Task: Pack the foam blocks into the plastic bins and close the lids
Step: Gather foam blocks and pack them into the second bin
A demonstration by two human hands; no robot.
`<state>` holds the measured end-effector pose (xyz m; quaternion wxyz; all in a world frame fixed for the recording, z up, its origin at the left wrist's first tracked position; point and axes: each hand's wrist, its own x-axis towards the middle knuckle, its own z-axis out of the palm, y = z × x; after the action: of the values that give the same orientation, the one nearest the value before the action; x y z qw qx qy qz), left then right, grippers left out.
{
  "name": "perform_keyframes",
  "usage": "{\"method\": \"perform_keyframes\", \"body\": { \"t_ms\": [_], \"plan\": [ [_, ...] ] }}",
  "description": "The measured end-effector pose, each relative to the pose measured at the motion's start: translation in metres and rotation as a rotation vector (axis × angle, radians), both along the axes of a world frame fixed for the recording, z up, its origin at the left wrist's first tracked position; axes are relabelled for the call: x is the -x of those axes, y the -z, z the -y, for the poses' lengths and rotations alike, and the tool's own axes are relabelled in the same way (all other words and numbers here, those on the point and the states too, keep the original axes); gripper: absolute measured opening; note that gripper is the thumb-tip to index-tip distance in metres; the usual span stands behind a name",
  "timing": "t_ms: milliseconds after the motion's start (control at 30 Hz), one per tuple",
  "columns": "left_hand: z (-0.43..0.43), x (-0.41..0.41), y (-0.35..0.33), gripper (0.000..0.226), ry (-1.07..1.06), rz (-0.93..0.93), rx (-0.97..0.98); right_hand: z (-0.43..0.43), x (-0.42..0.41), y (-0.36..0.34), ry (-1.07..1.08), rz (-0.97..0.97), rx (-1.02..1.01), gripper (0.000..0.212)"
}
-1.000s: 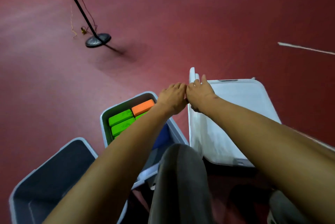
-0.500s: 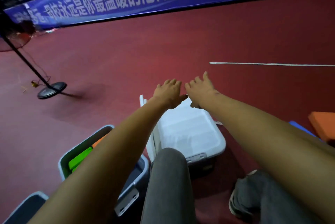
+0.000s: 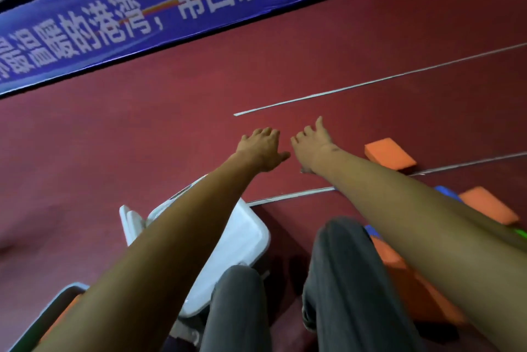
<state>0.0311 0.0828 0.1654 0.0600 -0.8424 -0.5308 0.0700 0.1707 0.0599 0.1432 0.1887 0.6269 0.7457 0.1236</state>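
Both arms are stretched forward. The left hand (image 3: 261, 149) and the right hand (image 3: 312, 146) are held side by side, close but apart, palms down. The fingers of each are loosely spread, and nothing is gripped by either. Both hands are seen beyond the lidded bin (image 3: 242, 243), over the red floor (image 3: 142, 137); whether the floor is touched cannot be told.

The lidded bin is crossed by the left forearm. Its white lid is laid flat on top, and a latch flap (image 3: 129, 223) is raised at its left edge. To the left of the lidded bin and nearer the camera, the grey rim of an open bin (image 3: 54, 309) is shown at the lower left corner. Something orange is glimpsed inside it, mostly hidden by the arm.

To the right of the lidded bin, foam blocks are left lying on the floor. The far orange block (image 3: 389, 153) is placed farthest out. The second orange block (image 3: 489, 204) is found nearer and farther right, partly covered by the right forearm, with a blue block (image 3: 445, 191) just beside it. The large orange block (image 3: 393, 263) is wedged into view nearest the lidded bin, between a grey trouser leg (image 3: 350, 280) and the forearm.

Far beyond the lidded bin, a blue banner (image 3: 171, 9) with white characters is stretched along the floor's edge.
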Motion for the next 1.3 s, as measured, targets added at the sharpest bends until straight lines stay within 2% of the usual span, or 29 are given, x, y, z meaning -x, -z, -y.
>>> {"method": "perform_keyframes", "body": {
  "t_ms": [167, 333, 567, 667, 833, 967, 1133, 1233, 1300],
  "plan": [
    [-0.015, -0.071, 0.032, 0.075, 0.112, -0.040, 0.061, -0.004, -0.059, 0.030, 0.108, -0.030, 0.068, 0.085],
    [-0.037, -0.125, 0.084, 0.075, 0.175, -0.072, 0.154, -0.018, -0.106, 0.080, 0.217, -0.093, 0.138, 0.060],
    [-0.091, -0.197, 0.171, 0.078, 0.151, -0.019, 0.340, -0.062, -0.183, 0.162, 0.407, -0.232, 0.184, 0.073],
    [-0.122, -0.227, 0.217, 0.085, 0.091, 0.065, 0.440, -0.092, -0.218, 0.205, 0.577, -0.391, 0.188, 0.079],
    [-0.182, -0.275, 0.302, 0.095, -0.031, 0.157, 0.580, -0.145, -0.268, 0.282, 0.937, -0.810, 0.105, 0.078],
    [-0.221, -0.309, 0.355, 0.091, -0.035, 0.179, 0.614, -0.189, -0.295, 0.343, 1.165, -1.116, 0.042, 0.075],
    [-0.278, -0.340, 0.425, 0.088, -0.007, 0.158, 0.607, -0.237, -0.334, 0.421, 1.342, -1.369, -0.064, 0.071],
    [-0.315, -0.355, 0.468, 0.098, -0.083, 0.161, 0.620, -0.254, -0.362, 0.466, 1.413, -1.505, -0.116, 0.059],
    [-0.340, -0.360, 0.500, 0.119, -0.204, 0.167, 0.637, -0.267, -0.379, 0.496, 1.481, -1.564, -0.198, 0.058]
  ]
}}
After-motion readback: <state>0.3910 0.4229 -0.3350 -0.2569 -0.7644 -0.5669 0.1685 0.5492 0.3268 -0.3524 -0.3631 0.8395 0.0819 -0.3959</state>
